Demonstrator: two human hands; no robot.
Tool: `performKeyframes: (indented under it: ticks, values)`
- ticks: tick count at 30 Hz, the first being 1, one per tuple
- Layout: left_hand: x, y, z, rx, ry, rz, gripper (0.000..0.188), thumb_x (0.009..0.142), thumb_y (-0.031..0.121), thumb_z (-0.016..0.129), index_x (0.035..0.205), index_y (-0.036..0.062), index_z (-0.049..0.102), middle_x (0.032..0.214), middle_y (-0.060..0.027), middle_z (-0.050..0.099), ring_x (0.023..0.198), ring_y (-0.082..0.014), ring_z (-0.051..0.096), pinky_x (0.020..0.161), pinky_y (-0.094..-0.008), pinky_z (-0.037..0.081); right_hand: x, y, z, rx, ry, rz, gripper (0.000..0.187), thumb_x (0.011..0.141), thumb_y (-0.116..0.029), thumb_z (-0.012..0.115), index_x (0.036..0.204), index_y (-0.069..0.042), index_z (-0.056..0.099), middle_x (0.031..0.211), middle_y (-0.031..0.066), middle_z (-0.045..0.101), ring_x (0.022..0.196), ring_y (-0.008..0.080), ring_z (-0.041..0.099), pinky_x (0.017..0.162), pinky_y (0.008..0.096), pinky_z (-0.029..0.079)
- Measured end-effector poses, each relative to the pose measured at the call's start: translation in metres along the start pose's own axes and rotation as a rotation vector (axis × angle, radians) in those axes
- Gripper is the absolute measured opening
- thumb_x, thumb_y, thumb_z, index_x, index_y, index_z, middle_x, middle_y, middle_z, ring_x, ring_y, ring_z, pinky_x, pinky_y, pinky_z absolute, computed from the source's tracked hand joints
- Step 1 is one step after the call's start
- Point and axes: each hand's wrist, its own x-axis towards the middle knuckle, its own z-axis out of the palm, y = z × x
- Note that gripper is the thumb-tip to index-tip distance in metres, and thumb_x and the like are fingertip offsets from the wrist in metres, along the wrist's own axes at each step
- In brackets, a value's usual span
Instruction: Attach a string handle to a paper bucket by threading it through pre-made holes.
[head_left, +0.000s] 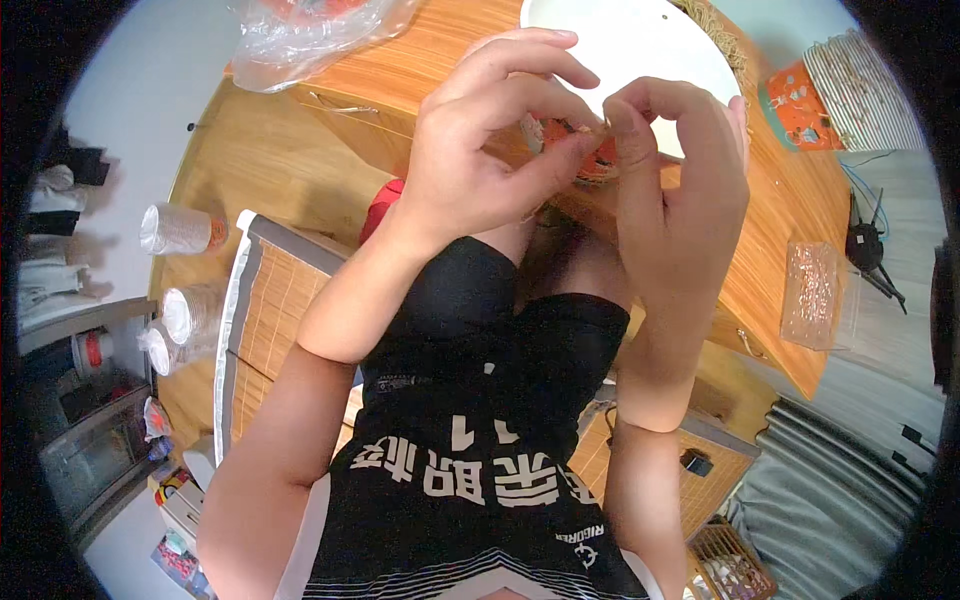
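In front of me, over the table edge, my left hand (490, 140) and my right hand (690, 180) are raised with their fingertips almost touching. Thumb and forefinger are pinched together on each hand. Between them is a tiny brownish thing (602, 130), too small to name. The left hand's other fingers are loosely bent and apart. Just behind the hands, and partly covered by them, is a round red-orange patterned object (600, 165). Beyond the fingertips lies a white round plate or tray (640, 45) with a small dark speck on it.
A clear plastic bag (300, 50) with something red lies at the table's (800, 210) far left. To the right are a stack of white paper bowls (860, 90), a clear plastic box (812, 290) and a black tool (865, 245) with a blue cord. White cup stacks (185, 230) stand left.
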Motion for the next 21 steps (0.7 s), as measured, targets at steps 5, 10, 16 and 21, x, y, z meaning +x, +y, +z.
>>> performKeyframes:
  ticks: [5,10,16,21]
  values:
    - [0.0,-0.002,-0.001,-0.071,-0.003,0.005,0.016,0.074,0.001,0.078,0.088,0.0051,0.074,0.11,-0.0108,0.069,0.12,-0.0312,0.061,0.1,-0.0425,0.049,0.002,0.001,-0.005,0.079,-0.006,0.064,0.012,0.097,-0.015,0.065,0.094,-0.003,0.062,0.085,0.0048,0.065,0.08,0.022,0.061,0.113,0.0514,0.031]
    - [-0.003,-0.004,0.0,-0.071,-0.008,0.016,0.016,0.073,0.001,0.078,0.088,0.0046,0.074,0.111,-0.0118,0.069,0.122,-0.0317,0.06,0.101,-0.0416,0.049,0.001,0.002,-0.001,0.057,0.019,0.047,0.011,0.097,-0.015,0.065,0.096,-0.003,0.063,0.085,0.004,0.066,0.081,0.0184,0.062,0.113,0.05,0.032]
    - [-0.004,-0.006,-0.021,0.008,-0.005,-0.057,0.026,0.079,-0.002,0.063,0.105,0.0001,0.07,0.12,-0.0152,0.066,0.123,-0.0319,0.059,0.106,-0.0416,0.044,-0.001,-0.008,-0.017,0.127,0.04,0.062,0.017,0.1,-0.013,0.057,0.111,-0.003,0.065,0.113,0.01,0.069,0.11,0.0231,0.063,0.113,0.0463,0.034]
    - [-0.039,0.016,-0.035,-0.24,0.278,-0.487,0.025,0.089,0.0,0.062,0.113,-0.001,0.055,0.104,-0.01,0.064,0.102,-0.0192,0.063,0.097,-0.0363,0.049,-0.014,0.029,-0.046,0.047,0.061,-0.066,0.027,0.093,-0.006,0.055,0.118,-0.005,0.065,0.13,0.012,0.065,0.129,0.031,0.054,0.115,0.0487,0.033]
